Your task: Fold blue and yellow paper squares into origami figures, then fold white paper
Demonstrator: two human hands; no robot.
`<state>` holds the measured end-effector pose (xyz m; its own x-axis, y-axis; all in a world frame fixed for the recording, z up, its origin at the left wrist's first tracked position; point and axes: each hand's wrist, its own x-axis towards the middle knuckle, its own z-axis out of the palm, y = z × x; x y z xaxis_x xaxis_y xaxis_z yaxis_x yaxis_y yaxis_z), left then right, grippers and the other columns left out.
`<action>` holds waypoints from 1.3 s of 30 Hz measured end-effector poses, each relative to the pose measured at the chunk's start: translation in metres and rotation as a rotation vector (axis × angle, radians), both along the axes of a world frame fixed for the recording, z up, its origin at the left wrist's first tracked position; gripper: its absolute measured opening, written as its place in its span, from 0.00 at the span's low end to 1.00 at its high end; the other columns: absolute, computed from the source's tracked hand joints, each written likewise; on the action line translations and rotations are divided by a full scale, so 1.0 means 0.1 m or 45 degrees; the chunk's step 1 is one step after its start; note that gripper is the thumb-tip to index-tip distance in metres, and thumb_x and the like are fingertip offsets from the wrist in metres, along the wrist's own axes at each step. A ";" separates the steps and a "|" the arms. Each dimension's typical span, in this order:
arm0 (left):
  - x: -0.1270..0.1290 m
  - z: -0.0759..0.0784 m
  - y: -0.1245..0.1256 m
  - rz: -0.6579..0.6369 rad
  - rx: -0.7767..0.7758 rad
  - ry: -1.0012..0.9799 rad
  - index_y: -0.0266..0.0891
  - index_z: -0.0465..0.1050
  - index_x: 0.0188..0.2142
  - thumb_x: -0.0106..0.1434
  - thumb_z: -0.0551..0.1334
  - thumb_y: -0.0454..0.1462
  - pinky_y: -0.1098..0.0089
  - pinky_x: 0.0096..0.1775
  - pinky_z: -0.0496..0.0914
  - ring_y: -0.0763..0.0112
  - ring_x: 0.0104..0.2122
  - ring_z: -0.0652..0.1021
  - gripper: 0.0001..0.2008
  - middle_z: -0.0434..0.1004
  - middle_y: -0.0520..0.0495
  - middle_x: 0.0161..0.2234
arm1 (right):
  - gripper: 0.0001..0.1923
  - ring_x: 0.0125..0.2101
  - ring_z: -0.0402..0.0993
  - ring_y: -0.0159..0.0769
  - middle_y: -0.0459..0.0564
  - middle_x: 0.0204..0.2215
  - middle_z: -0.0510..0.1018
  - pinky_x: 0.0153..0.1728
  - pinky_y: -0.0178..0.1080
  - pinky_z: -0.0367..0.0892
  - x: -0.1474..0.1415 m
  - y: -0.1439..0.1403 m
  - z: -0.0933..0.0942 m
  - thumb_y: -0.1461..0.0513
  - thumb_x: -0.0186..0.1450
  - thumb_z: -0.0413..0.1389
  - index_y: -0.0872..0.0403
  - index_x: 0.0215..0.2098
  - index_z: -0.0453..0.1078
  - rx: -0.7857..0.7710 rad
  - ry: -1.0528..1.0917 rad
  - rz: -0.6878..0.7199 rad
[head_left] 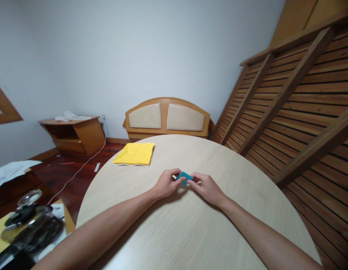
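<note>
A small flat teal piece (185, 176), perhaps a card or folded paper, is held between my two hands just over the round pale wood table (218, 240). My left hand (166, 183) pinches its left side, thumb lying across the near face. At its right corner, the thumb and fingers of my right hand (205, 185) close on it. The exact kind of the teal piece is too small to make out. Beyond my left hand lies a yellow packet (135, 153) with a white lower edge, flat on the table and apart from both hands.
Slatted wooden panels (275, 97) lean along the right side. A headboard (167, 116) stands behind the table. At the left are a wooden cabinet (86, 137), a white cable (78, 176) on the floor, and a cluttered surface with dark and clear plastic items (36, 228).
</note>
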<state>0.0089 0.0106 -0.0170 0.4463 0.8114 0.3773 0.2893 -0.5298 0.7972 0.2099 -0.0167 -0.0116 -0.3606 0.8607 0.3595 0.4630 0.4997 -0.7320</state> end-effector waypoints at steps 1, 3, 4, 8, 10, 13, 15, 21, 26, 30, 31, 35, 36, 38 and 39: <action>0.00 0.00 0.00 0.008 -0.008 0.009 0.34 0.76 0.34 0.65 0.61 0.45 0.73 0.30 0.66 0.72 0.28 0.73 0.15 0.77 0.48 0.30 | 0.09 0.33 0.76 0.37 0.48 0.32 0.81 0.35 0.36 0.69 0.01 0.00 0.00 0.58 0.67 0.56 0.53 0.38 0.76 0.013 -0.007 -0.001; 0.00 0.01 0.00 0.021 -0.020 0.021 0.34 0.76 0.34 0.64 0.61 0.45 0.73 0.30 0.66 0.72 0.27 0.73 0.14 0.77 0.48 0.30 | 0.08 0.34 0.76 0.37 0.48 0.33 0.81 0.37 0.37 0.69 0.02 0.02 0.00 0.59 0.66 0.58 0.53 0.39 0.76 0.038 -0.019 -0.008; 0.00 0.01 -0.01 0.023 -0.021 0.020 0.34 0.76 0.34 0.64 0.61 0.45 0.73 0.30 0.66 0.72 0.27 0.73 0.14 0.78 0.48 0.30 | 0.07 0.34 0.76 0.37 0.48 0.34 0.81 0.37 0.37 0.69 0.03 0.02 -0.01 0.59 0.65 0.59 0.53 0.39 0.76 0.044 -0.020 -0.010; 0.02 0.04 -0.02 0.020 -0.025 -0.016 0.34 0.76 0.33 0.64 0.61 0.44 0.73 0.30 0.66 0.71 0.28 0.73 0.14 0.77 0.48 0.29 | 0.09 0.34 0.76 0.38 0.49 0.34 0.81 0.37 0.38 0.70 0.04 0.04 -0.02 0.58 0.63 0.60 0.53 0.40 0.75 0.019 0.009 0.021; 0.02 0.05 -0.01 0.021 -0.043 -0.029 0.34 0.76 0.32 0.63 0.62 0.43 0.73 0.30 0.66 0.72 0.28 0.73 0.13 0.77 0.49 0.29 | 0.09 0.33 0.76 0.37 0.49 0.34 0.81 0.37 0.38 0.70 0.03 0.04 -0.03 0.59 0.63 0.60 0.53 0.41 0.74 0.000 0.009 0.043; 0.03 0.05 0.00 0.026 -0.071 -0.027 0.34 0.75 0.31 0.62 0.62 0.44 0.73 0.29 0.65 0.72 0.27 0.73 0.13 0.77 0.49 0.28 | 0.09 0.32 0.76 0.36 0.48 0.34 0.81 0.36 0.37 0.69 0.02 0.05 -0.04 0.60 0.63 0.59 0.53 0.42 0.73 -0.031 0.004 0.061; 0.03 0.04 0.00 0.026 -0.080 -0.025 0.34 0.75 0.31 0.62 0.62 0.45 0.74 0.29 0.65 0.72 0.26 0.73 0.15 0.77 0.49 0.28 | 0.09 0.32 0.76 0.36 0.47 0.34 0.81 0.35 0.36 0.69 0.01 0.05 -0.04 0.61 0.63 0.59 0.53 0.43 0.71 -0.044 0.007 0.073; 0.03 0.01 0.02 0.017 -0.035 0.024 0.34 0.76 0.32 0.64 0.61 0.44 0.74 0.29 0.66 0.73 0.26 0.73 0.15 0.78 0.48 0.28 | 0.08 0.33 0.76 0.35 0.47 0.35 0.81 0.36 0.36 0.68 0.02 0.03 0.00 0.62 0.65 0.58 0.53 0.43 0.69 0.006 -0.067 0.092; 0.00 0.01 0.02 0.054 0.078 0.221 0.37 0.79 0.35 0.65 0.60 0.44 0.75 0.29 0.65 0.73 0.25 0.75 0.13 0.80 0.49 0.30 | 0.07 0.36 0.76 0.37 0.48 0.35 0.80 0.39 0.38 0.68 0.04 0.02 0.04 0.60 0.69 0.53 0.52 0.39 0.73 0.176 -0.178 0.011; -0.01 0.02 0.01 0.042 0.216 0.324 0.39 0.80 0.35 0.65 0.62 0.44 0.74 0.32 0.66 0.72 0.27 0.76 0.12 0.82 0.48 0.31 | 0.08 0.36 0.75 0.38 0.49 0.34 0.80 0.40 0.39 0.67 0.05 0.03 0.06 0.59 0.70 0.54 0.52 0.38 0.74 0.300 -0.149 -0.038; -0.02 0.02 0.00 0.041 0.249 0.345 0.39 0.80 0.36 0.65 0.62 0.43 0.74 0.32 0.66 0.72 0.28 0.76 0.12 0.82 0.48 0.31 | 0.08 0.36 0.75 0.38 0.49 0.34 0.79 0.40 0.40 0.67 0.05 0.03 0.06 0.59 0.70 0.54 0.52 0.38 0.74 0.320 -0.145 -0.031; -0.02 0.04 -0.02 0.034 0.300 0.402 0.40 0.80 0.38 0.66 0.61 0.43 0.73 0.33 0.67 0.71 0.28 0.77 0.12 0.82 0.48 0.33 | 0.08 0.35 0.74 0.38 0.49 0.32 0.79 0.38 0.40 0.68 0.05 0.04 0.06 0.58 0.70 0.54 0.52 0.37 0.74 0.368 -0.132 -0.019; -0.02 0.04 -0.02 0.030 0.292 0.395 0.40 0.80 0.39 0.67 0.60 0.44 0.73 0.33 0.68 0.72 0.28 0.77 0.12 0.83 0.48 0.34 | 0.08 0.35 0.74 0.38 0.49 0.32 0.79 0.38 0.40 0.68 0.05 0.04 0.06 0.58 0.70 0.54 0.52 0.37 0.74 0.373 -0.129 -0.019; -0.02 0.05 -0.03 0.032 0.273 0.360 0.40 0.80 0.41 0.68 0.58 0.44 0.73 0.34 0.69 0.72 0.28 0.78 0.13 0.83 0.48 0.35 | 0.08 0.35 0.74 0.38 0.49 0.32 0.79 0.39 0.40 0.68 0.05 0.05 0.05 0.58 0.70 0.54 0.52 0.36 0.74 0.381 -0.122 -0.017; -0.02 0.05 -0.03 0.033 0.268 0.342 0.40 0.79 0.41 0.68 0.58 0.43 0.73 0.34 0.69 0.72 0.28 0.78 0.14 0.83 0.48 0.36 | 0.08 0.35 0.74 0.38 0.49 0.32 0.79 0.39 0.40 0.68 0.05 0.05 0.05 0.59 0.70 0.53 0.52 0.36 0.74 0.380 -0.120 -0.017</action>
<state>0.0065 0.0079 -0.0116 0.5329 0.7405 0.4096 0.4892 -0.6645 0.5649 0.2153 -0.0113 -0.0064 -0.3938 0.7269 0.5626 0.5299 0.6796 -0.5072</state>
